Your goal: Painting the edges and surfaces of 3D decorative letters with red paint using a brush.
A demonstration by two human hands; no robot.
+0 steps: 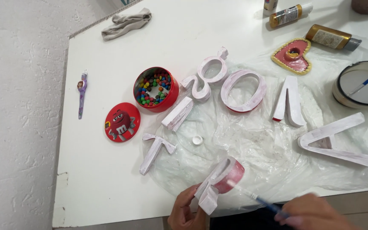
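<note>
Two hands work at the near table edge (107,204): the left hand (185,211) curls its fingers around a red block letter (220,179), tilted up off the plastic sheet (252,145), while the right hand (311,213) pinches a thin paintbrush (258,200), bristles touching the letter's red face (white paint covers only part of it). Risk here, I'd judge: wet paint smearing onto the gripping fingers, or the letter slipping. Candy tin (156,89) sits open nearby, so drips could reach it.
</note>
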